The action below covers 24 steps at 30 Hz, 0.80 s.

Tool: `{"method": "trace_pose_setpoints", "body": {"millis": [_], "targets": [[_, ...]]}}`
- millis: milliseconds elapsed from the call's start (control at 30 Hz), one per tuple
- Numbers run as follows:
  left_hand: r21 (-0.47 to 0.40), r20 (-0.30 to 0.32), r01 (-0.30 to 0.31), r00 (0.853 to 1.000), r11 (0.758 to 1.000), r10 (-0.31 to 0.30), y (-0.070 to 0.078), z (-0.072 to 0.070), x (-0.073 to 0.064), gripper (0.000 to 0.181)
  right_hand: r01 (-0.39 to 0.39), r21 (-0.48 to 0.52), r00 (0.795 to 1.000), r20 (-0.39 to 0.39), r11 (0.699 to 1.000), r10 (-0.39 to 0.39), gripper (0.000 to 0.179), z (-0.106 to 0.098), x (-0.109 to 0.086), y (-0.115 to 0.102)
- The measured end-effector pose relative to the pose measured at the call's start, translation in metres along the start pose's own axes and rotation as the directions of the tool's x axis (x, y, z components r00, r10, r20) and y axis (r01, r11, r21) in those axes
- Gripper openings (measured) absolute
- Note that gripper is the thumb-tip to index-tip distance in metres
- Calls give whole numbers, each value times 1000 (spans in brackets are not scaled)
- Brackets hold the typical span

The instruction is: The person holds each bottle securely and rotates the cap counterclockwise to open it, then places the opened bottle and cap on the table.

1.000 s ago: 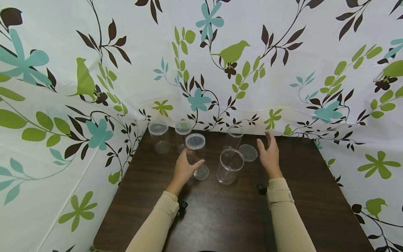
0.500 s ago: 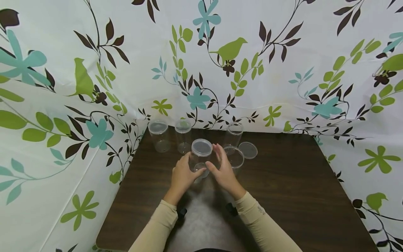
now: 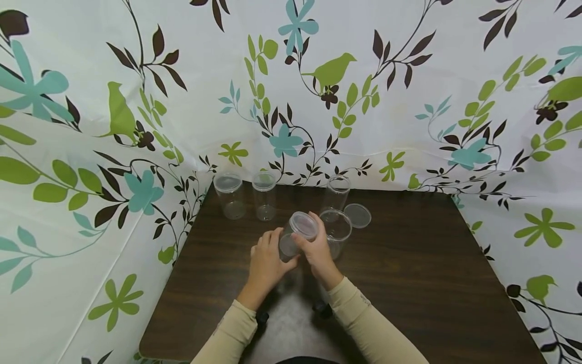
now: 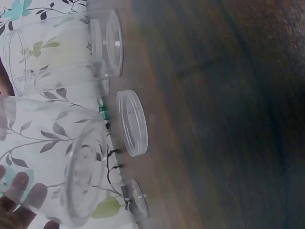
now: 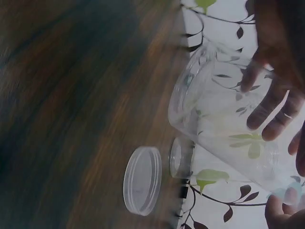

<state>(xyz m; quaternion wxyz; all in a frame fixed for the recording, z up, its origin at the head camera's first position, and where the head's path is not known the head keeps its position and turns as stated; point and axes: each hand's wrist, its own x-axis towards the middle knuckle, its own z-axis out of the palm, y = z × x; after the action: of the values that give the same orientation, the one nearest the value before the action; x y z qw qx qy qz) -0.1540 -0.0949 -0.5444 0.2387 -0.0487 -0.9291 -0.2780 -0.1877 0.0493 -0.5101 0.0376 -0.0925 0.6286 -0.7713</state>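
A clear plastic jar (image 3: 286, 245) with a frosted lid (image 3: 303, 225) is held off the table, its lid end leaning right. My left hand (image 3: 267, 263) grips the body; its fingers (image 4: 34, 198) show behind the plastic in the left wrist view. Over at the lid end, my right hand (image 3: 320, 253) holds the lid between thumb and fingers. In the right wrist view the jar's base (image 5: 186, 93) slants, with right fingertips (image 5: 281, 212) at the top. A loose lid (image 5: 143, 181) lies on the table below; the head view does not show it.
Two lidded jars (image 3: 231, 197) (image 3: 265, 197) stand back left. An open jar (image 3: 336, 227) is just right of the hands, with another open jar (image 3: 337, 194) behind it. A flat lid (image 3: 358, 216) lies beside them on the brown table (image 3: 432, 268). Patterned cloth (image 3: 386, 126) rises behind.
My right hand has come in from the right, past the open jars, and taken hold of the lid. The held jar has moved slightly right and toward me, from nearly upright to tilted.
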Motion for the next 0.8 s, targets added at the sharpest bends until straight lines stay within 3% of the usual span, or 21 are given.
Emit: {"method": "trace_pose_setpoints", "body": {"millis": [233, 367, 567, 800], "targets": [[-130, 59, -9, 998, 991, 17, 0, 0, -1, 95, -1, 162, 999, -34, 987, 7, 82, 3, -3, -3], [-185, 86, -10, 996, 983, 26, -2, 2, -1, 101, 18, 195, 1000, -29, 981, -12, 76, 4, -2, -3], [-300, 104, -28, 993, 953, 62, -5, 0, 0, 89, 12, 224, 999, -37, 975, -4, 58, 4, -2, 0], [-343, 187, -23, 978, 939, 92, -9, -4, 5, 84, -4, 249, 999, -38, 969, 14, 57, 3, -2, 1]]}}
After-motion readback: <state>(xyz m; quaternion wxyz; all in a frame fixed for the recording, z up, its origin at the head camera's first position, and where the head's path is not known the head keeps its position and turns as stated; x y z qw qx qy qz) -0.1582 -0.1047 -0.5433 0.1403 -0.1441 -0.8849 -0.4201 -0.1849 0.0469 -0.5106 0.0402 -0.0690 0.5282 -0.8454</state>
